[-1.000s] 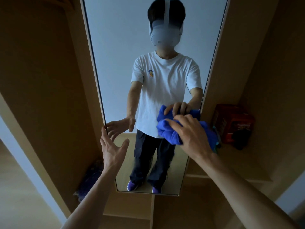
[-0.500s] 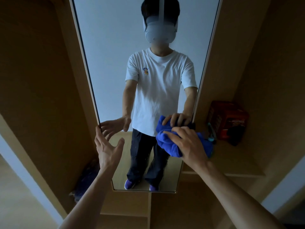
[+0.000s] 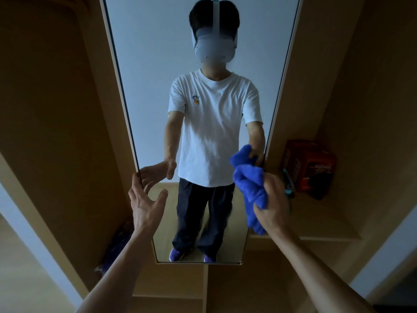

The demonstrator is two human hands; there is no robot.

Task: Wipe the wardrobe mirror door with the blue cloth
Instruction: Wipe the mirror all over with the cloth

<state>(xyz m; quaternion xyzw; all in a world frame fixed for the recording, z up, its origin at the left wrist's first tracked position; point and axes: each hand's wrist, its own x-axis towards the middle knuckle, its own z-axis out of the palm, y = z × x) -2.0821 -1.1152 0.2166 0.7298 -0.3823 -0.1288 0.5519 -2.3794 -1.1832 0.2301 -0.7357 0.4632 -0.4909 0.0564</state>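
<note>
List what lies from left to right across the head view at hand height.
Dark bundle low in the left wardrobe bay → left hand, open at the mirror door's left edge → blue cloth → right hand gripping it → red box on the right shelf.

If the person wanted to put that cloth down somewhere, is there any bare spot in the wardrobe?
Bare room: the pale wooden shelf right of the tall mirror door, its front stretch below the red box. The shelf's back corner is crowded by that box and a teal item. Bottom left holds a dark bundle. The right hand grips the blue cloth; the left hand is open.
</note>
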